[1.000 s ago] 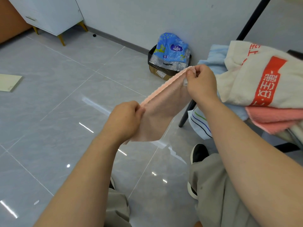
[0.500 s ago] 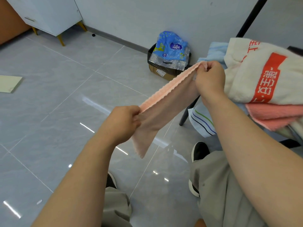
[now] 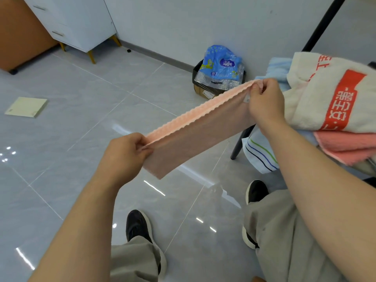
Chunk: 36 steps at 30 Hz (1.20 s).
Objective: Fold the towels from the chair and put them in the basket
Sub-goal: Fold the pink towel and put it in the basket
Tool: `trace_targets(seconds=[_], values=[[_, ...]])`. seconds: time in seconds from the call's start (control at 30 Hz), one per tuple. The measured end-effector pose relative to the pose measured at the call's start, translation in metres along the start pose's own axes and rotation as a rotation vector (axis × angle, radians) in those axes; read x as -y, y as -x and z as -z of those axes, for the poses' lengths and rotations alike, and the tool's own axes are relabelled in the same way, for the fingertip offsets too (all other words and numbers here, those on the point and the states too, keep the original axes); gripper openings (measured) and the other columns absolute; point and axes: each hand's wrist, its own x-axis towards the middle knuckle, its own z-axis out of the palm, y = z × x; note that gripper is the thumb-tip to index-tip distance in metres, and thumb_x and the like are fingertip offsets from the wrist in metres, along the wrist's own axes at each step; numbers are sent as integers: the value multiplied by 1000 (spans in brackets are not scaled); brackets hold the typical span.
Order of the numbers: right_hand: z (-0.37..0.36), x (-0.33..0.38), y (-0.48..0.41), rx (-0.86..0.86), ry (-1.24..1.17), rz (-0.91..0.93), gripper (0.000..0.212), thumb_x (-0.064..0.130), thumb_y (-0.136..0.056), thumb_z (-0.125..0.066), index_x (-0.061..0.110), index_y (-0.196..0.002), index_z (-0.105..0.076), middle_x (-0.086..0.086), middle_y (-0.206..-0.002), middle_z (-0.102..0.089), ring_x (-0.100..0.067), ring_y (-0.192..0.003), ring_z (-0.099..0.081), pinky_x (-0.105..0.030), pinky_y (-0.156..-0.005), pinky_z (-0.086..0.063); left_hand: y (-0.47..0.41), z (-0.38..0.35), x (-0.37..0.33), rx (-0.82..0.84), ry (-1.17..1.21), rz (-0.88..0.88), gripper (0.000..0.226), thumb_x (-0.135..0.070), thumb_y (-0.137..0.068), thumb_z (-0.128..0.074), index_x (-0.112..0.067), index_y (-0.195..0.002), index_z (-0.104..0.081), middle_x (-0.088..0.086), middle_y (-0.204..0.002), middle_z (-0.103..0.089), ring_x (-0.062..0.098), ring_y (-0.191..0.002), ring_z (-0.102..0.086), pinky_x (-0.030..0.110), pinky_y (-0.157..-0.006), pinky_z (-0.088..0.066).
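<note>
A pale pink towel (image 3: 195, 133) is stretched taut in the air, doubled over into a long narrow strip. My left hand (image 3: 124, 153) pinches its near end and my right hand (image 3: 264, 100) pinches its far end. At the right, a pile of towels rests on the chair (image 3: 242, 139): a cream towel with a red band (image 3: 329, 94) on top, a coral towel (image 3: 348, 145) under it, a light blue towel (image 3: 278, 70) behind, and a white striped towel (image 3: 260, 155) hanging down. No basket is in view.
A cardboard box with a blue plastic pack (image 3: 219, 72) stands by the wall. A white cabinet on gold legs (image 3: 77, 23) is at the back left. A flat pale card (image 3: 26, 107) lies on the grey tiled floor. My shoes (image 3: 138, 226) stand below.
My hands have moved apart, drawing the pink towel from a slack, drooping fold into a long straight strip. The right hand rose toward the chair pile.
</note>
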Motion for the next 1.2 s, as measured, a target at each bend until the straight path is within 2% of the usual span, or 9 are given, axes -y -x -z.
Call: trace_targets(seconds=[0.23, 0.37, 0.5, 0.57, 0.63, 0.77, 0.97, 1.13, 1.2], values=[[3, 0, 4, 2, -45, -9, 27, 30, -104, -44, 10, -118, -55, -2, -106, -61, -22, -97, -55, -26, -75, -33, 5, 11, 6, -195, 317, 115, 4, -27, -90, -70, -28, -90, -66, -9, -81, -63, 7, -69, -55, 25, -58, -39], [5, 8, 13, -47, -62, 80, 27, 29, -106, -41, 9, -122, -50, 4, -104, -55, -16, -90, -48, -25, -71, -29, 6, 10, 15, -219, 432, 150, 22, -27, -90, -70, -35, -110, -64, -2, -88, -63, 16, -75, -59, 31, -67, -47], [4, 17, 20, -64, -142, 147, 26, 27, -107, -40, 7, -122, -47, 4, -104, -56, -16, -89, -50, -22, -70, -29, 3, 9, 22, -266, 693, 256, 13, -33, -92, -70, -21, -92, -71, -2, -84, -71, 24, -80, -67, 45, -79, -57], [4, 20, 22, -62, -159, 161, 25, 27, -106, -41, 8, -121, -48, 4, -102, -57, -15, -88, -51, -23, -70, -30, 0, 10, 21, -322, 839, 310, 30, -36, -93, -69, -7, -90, -63, -4, -72, -60, 17, -66, -54, 40, -66, -51], [3, 22, 22, -19, -160, 168, 22, 28, -106, -43, 11, -119, -49, 12, -94, -57, -10, -86, -51, -22, -71, -31, -3, 12, 17, -389, 933, 343, 33, -39, -95, -64, -8, -87, -57, -3, -70, -48, 14, -62, -41, 33, -58, -37], [0, 19, 21, 151, -135, 121, 19, 38, -105, -45, 22, -114, -51, 18, -90, -55, -9, -91, -52, -20, -72, -31, -9, 13, 15, -499, 852, 381, 28, -47, -97, -54, -23, -83, -52, -10, -80, -52, 8, -70, -47, 26, -64, -41], [2, 18, 14, 157, -66, 57, 32, 45, -105, -40, 18, -118, -53, 5, -104, -58, -15, -95, -50, -25, -76, -30, -8, 10, 10, -578, 542, 300, 34, -45, -100, -48, -12, -90, -48, -7, -77, -49, 8, -65, -45, 24, -60, -39], [8, 19, 14, 144, -7, 92, 30, 43, -105, -41, 17, -117, -51, 5, -100, -56, -18, -92, -49, -28, -74, -29, -13, 6, 17, -482, 552, 358, 39, -47, -95, -55, -8, -91, -55, -2, -82, -56, 18, -72, -51, 34, -62, -41], [8, 17, 13, 167, 17, 85, 25, 43, -104, -44, 20, -112, -49, 4, -100, -56, -19, -92, -49, -29, -75, -30, -15, 4, 18, -393, 674, 436, 36, -46, -93, -62, -12, -104, -61, -2, -91, -64, 17, -78, -60, 31, -63, -45]])
